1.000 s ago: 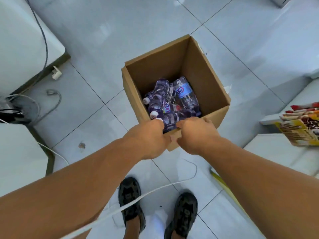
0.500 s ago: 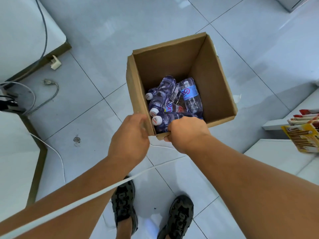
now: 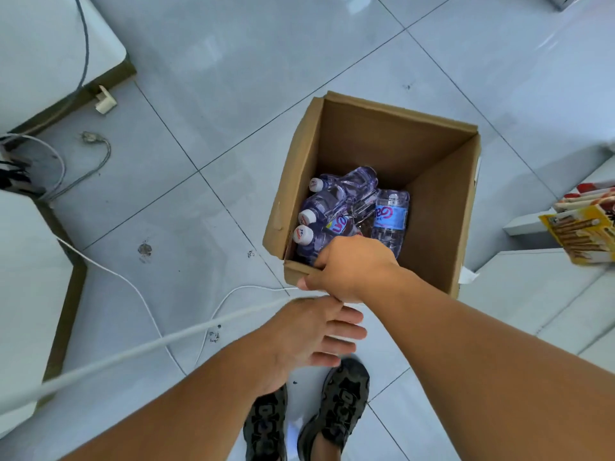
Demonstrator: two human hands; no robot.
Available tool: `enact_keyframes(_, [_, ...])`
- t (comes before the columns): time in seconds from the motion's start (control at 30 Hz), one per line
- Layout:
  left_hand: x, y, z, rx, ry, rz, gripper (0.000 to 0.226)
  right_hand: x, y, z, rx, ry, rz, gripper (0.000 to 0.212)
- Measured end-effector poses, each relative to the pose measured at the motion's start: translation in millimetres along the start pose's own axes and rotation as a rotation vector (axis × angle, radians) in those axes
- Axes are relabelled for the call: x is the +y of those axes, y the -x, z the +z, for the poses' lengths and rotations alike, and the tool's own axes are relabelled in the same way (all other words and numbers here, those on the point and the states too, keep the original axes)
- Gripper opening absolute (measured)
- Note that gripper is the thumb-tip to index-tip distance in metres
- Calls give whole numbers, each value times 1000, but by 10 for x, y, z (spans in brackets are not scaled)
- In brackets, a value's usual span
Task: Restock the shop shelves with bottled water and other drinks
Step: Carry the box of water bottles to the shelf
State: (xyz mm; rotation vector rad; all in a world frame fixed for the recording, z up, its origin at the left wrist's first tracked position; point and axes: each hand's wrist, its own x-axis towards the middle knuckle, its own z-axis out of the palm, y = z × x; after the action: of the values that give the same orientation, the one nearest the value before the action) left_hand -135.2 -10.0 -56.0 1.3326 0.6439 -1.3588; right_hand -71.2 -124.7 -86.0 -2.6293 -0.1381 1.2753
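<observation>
At 9 o'clock, white cabinet units (image 3: 50,44) w/ dark bases are seen, plus a black cable and grey cords (image 3: 100,161) lying on the pale grey tiled floor (image 3: 233,61). A thin white cable (image 3: 133,352) is stretched diagonally from approx. 8 o'clock toward centre, passing over the left hand. The left hand (image 3: 306,337) is held at 6 o'clock, fingers straight & spread, nothing held, just below the box. Black patterned shoes (image 3: 332,407) are seen beneath it. The open brown cardboard box (image 3: 392,141) is set on the floor slightly right of centre; clear plastic water bottles w/ white caps (image 3: 332,211) are lying inside at its bottom, one w/ a blue label at their 3 o'clock side. The box's near rim is gripped by the right hand (image 3: 352,267), fingers curled over the edge. At 3 o'clock, white shelves (image 3: 532,281) w/ yellow snack packets (image 3: 582,234) are seen.
</observation>
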Motion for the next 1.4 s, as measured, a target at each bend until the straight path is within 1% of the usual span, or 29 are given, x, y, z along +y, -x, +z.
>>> enact_keyframes(0.07, [-47, 37, 48, 61, 119, 15, 52, 40, 26, 52, -16, -24, 17, 39])
enact_keyframes(0.1, [-70, 55, 53, 120, 201, 29, 57, 58, 39, 84, -18, -21, 22, 36])
enact_keyframes(0.17, [-79, 59, 7, 318, 379, 68, 59, 79, 87, 157, -15, -12, 28, 41])
enact_keyframes(0.23, [-40, 48, -90, 534, 524, 135, 53, 74, 145, 235, -24, -3, 35, 50])
enact_keyframes(0.27, [-16, 43, -124, 617, 533, 173, 49, 69, 176, 270, -30, 3, 40, 56])
enact_keyframes(0.3, [-7, 35, -142, 682, 458, 205, 47, 60, 202, 301, -32, 9, 45, 60])
enact_keyframes(0.37, [-58, 15, -125, 771, 107, 246, 45, 36, 239, 348, -20, 10, 46, 57])
enact_keyframes(0.43, [-161, 7, -48, 807, -201, 254, 44, 20, 277, 395, 6, -3, 31, 53])
enact_keyframes(0.53, [-326, -98, -7, 875, -445, 206, 50, 26, 368, 497, 30, -32, 8, 55])
enact_keyframes(0.57, [-375, -143, -27, 884, -494, 166, 52, 30, 405, 544, 23, -31, 4, 57])
enact_keyframes(0.6, [-414, -182, -41, 880, -540, 142, 49, 43, 451, 599, 11, -21, -1, 60])
enact_keyframes(0.63, [-465, -212, -60, 865, -574, 134, 42, 54, 497, 666, -9, -5, -6, 61])
enact_keyframes(0.7, [-622, -225, -61, 804, -602, 144, 28, 88, 607, 807, -50, 40, -27, 62])
enact_keyframes(0.8, [-935, -173, 20, 755, -603, 179, 20, 149, 800, 1001, -67, 63, -65, 60])
enact_keyframes(0.87, [-1113, -107, 83, 761, -620, 170, 19, 170, 916, 1118, -70, 114, -83, 54])
enact_keyframes(0.97, [-1283, -56, 108, 772, -633, 139, 23, 215, 998, 1351, -49, 248, -78, 32])
enact_keyframes(1.0, [-1316, -51, 94, 772, -639, 125, 23, 234, 1015, 1416, -57, 265, -54, 30])
enact_keyframes(1.1, [-1425, -8, 22, 738, -682, 78, 26, 231, 1072, 1530, -145, 230, -1, 36])
enact_keyframes(1.27, [-1788, 199, -80, 679, -813, 45, 28, -10, 1293, 1822, -290, 191, -28, 49])
enact_keyframes(1.4, [-2129, 372, -149, 646, -918, 25, 25, -213, 1528, 2161, -375, 132, -47, 54])
